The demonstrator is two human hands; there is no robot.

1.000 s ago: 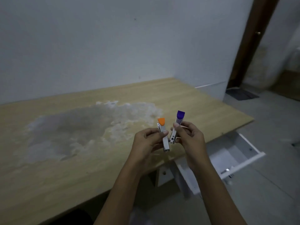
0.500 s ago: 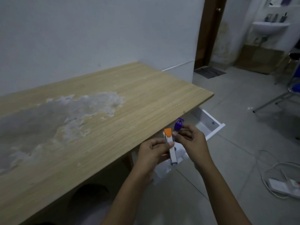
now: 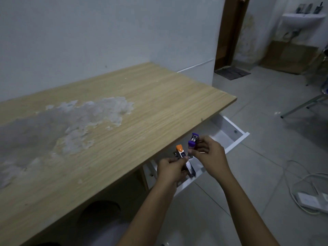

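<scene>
Since a second ago both hands have moved off the table's (image 3: 159, 103) front edge near its right corner, above the open drawer (image 3: 230, 139). The left hand (image 3: 170, 168) pinches the tilted orange-tipped clipper (image 3: 184, 159) between thumb and fingers. The right hand (image 3: 208, 155), fingers curled, grips the purple-tipped clipper (image 3: 193, 141) just beside it, its lever perhaps swung open.

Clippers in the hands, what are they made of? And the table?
The orange clipper in the left hand looks like shiny metal: its silver body glints. Its orange tip is probably plastic, matte and bright. The purple clipper in the right hand seems alike. The table looks like wood or wood-look board, with grain lines and a worn grey patch.
</scene>
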